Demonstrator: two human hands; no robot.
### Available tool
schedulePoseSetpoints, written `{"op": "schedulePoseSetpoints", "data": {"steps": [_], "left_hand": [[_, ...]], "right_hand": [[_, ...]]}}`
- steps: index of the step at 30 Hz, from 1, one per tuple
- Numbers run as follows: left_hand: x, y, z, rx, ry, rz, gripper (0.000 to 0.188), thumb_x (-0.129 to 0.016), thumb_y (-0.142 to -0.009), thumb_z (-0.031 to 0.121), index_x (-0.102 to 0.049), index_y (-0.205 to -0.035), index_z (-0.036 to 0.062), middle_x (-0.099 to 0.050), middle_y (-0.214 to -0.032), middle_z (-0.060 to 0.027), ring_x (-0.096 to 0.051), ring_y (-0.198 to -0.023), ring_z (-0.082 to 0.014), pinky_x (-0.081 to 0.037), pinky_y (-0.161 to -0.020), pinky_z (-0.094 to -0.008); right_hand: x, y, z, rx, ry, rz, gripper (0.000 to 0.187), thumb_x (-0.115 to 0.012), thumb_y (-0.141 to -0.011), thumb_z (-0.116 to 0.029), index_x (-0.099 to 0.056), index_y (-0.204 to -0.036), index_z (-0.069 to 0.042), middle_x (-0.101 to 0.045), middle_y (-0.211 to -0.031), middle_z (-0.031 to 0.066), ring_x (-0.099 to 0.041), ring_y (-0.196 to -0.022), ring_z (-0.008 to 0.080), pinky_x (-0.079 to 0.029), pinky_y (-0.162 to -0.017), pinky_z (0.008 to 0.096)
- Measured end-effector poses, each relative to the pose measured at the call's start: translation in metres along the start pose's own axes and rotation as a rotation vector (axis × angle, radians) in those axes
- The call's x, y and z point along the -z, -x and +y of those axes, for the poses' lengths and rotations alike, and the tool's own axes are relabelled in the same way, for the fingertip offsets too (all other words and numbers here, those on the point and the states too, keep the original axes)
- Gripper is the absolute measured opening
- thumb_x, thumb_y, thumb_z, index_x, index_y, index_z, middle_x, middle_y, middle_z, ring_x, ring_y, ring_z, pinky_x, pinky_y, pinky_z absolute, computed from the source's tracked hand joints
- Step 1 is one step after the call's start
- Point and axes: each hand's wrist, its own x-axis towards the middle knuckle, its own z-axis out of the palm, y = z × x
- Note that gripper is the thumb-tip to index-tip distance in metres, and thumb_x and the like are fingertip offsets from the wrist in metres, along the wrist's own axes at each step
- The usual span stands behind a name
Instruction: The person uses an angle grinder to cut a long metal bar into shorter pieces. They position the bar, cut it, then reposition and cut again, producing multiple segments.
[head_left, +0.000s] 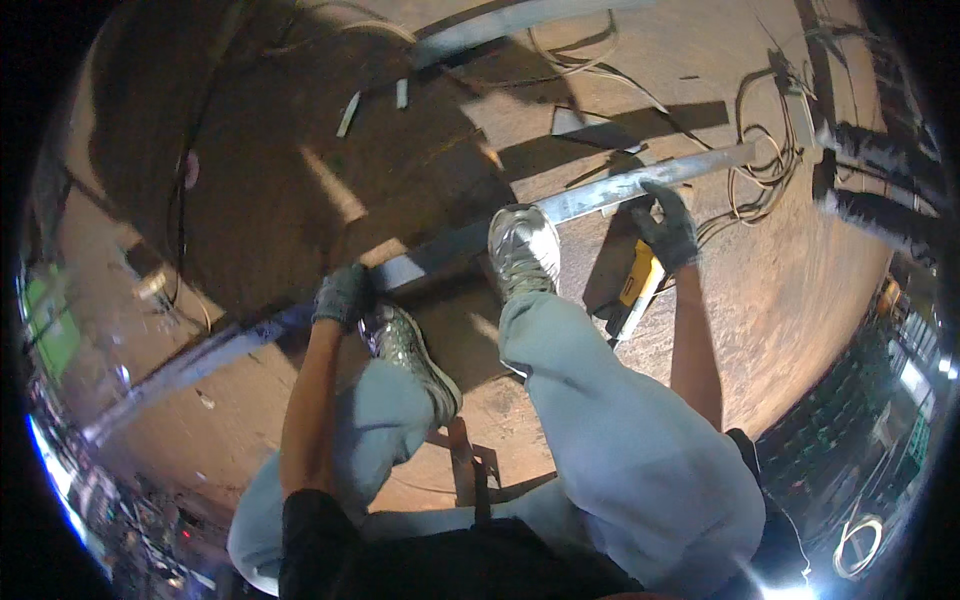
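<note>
A long grey metal bar (600,194) runs across in front of me, from the lower left up to the right. My left hand (343,295), in a dark grey glove, is closed over the bar beside my left shoe; its fingertips are partly hidden. My right hand (668,228), gloved too, is at the bar's near edge farther right. Its thumb and forefinger are apart, with a fingertip touching the bar. Just below that hand lies a yellow and white power tool (637,285), partly covered by it. My right shoe (525,250) rests against the bar.
Loose cables (765,185) coil by the bar's right end. Two small pale strips (348,114) lie on the dark plate (400,170) ahead. Another metal bar (500,28) lies at the far side. I sit on a low metal-legged seat (462,465). Green mesh (830,450) is at the lower right.
</note>
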Motion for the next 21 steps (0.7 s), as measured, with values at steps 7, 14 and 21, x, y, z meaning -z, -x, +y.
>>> {"op": "schedulePoseSetpoints", "data": {"steps": [7,14,21], "left_hand": [[-0.007,-0.023,-0.019,-0.092,-0.050,0.024,0.031,-0.064,-0.080,0.024,-0.061,-0.106,0.0065,-0.064,-0.105,-0.0237,-0.062,-0.099,-0.0397,-0.049,-0.084,-0.0497],[0.079,0.010,0.051,-0.197,0.029,0.361,0.035,-0.059,-0.084,0.016,-0.061,-0.117,0.0072,-0.062,-0.114,-0.0199,-0.060,-0.102,-0.0381,-0.048,-0.089,-0.0466],[0.101,0.025,0.181,-0.614,0.548,0.164,0.039,-0.060,-0.087,0.032,-0.061,-0.116,0.0060,-0.061,-0.119,-0.0188,-0.059,-0.109,-0.0322,-0.045,-0.095,-0.0406]], "right_hand": [[-0.104,0.148,0.066,-0.828,-0.077,0.388,0.050,-0.075,-0.078,-0.020,-0.055,-0.120,-0.002,-0.064,-0.101,0.0089,-0.059,-0.093,0.0184,-0.049,-0.081,0.0325],[-0.126,0.130,0.078,-1.049,-0.695,0.319,0.046,-0.077,-0.074,-0.015,-0.057,-0.115,-0.005,-0.065,-0.094,0.0062,-0.061,-0.079,0.0175,-0.051,-0.068,0.0328],[-0.082,0.139,0.022,-0.759,-0.807,0.382,0.039,-0.078,-0.073,-0.016,-0.062,-0.107,-0.006,-0.066,-0.089,0.0026,-0.061,-0.073,0.0146,-0.052,-0.065,0.0316]]}}
